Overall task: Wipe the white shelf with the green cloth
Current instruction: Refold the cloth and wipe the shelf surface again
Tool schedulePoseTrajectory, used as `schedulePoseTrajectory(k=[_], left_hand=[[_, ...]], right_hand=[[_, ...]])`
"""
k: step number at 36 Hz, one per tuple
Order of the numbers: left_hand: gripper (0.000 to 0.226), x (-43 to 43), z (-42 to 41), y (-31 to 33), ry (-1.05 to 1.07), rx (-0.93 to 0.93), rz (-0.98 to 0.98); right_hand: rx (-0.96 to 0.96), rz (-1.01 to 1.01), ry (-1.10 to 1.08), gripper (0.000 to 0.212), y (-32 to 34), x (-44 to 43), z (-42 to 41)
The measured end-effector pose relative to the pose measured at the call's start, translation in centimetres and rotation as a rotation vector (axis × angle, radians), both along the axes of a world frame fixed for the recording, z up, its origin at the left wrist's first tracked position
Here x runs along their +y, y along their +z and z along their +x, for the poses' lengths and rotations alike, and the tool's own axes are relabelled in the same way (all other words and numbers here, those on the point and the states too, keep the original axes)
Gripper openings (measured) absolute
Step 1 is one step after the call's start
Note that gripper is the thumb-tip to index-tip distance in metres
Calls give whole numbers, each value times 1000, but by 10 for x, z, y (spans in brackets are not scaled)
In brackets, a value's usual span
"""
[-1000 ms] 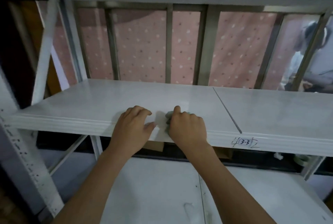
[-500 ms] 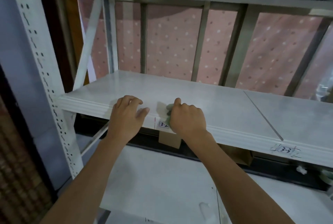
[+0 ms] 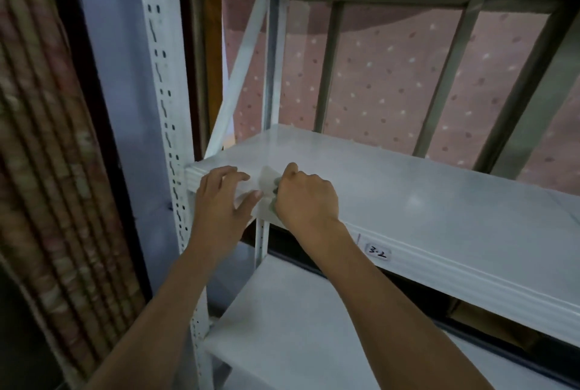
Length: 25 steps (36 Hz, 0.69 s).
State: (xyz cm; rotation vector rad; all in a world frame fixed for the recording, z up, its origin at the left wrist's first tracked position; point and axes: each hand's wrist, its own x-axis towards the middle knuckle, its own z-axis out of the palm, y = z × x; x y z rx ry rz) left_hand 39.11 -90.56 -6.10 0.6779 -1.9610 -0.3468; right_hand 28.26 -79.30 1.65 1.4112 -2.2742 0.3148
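My right hand (image 3: 306,200) clenches the green cloth (image 3: 272,208) at the white shelf's (image 3: 423,192) left corner, left hand (image 3: 221,201) resting loose-fingered; I reckon the rest is unwiped.

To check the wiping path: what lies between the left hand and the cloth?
Head view: only a narrow strip of bare shelf separates the left hand from the cloth, which the right hand grips.

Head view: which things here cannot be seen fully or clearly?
1. green cloth: head view, almost all hidden under the right hand; only a small edge shows.
2. white shelf: head view, right end cut off by the picture's edge.
3. left hand: head view, fingertips blurred at the shelf's front corner.
4. gap under the shelf: head view, too dark.
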Motion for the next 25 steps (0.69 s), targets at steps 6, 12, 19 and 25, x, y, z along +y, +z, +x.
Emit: schedulePoseTrajectory(k=[6, 12, 19, 25], left_hand=[[51, -46, 29, -8, 34, -3, 5], [54, -92, 59, -17, 167, -41, -11], [53, -119, 82, -14, 207, -20, 13], [51, -121, 86, -10, 103, 17, 203]], right_hand=[[23, -29, -5, 20, -3, -47, 25], [17, -30, 8, 17, -1, -97, 49], [65, -31, 16, 30, -4, -146, 71], [28, -53, -6, 17, -3, -167, 88]])
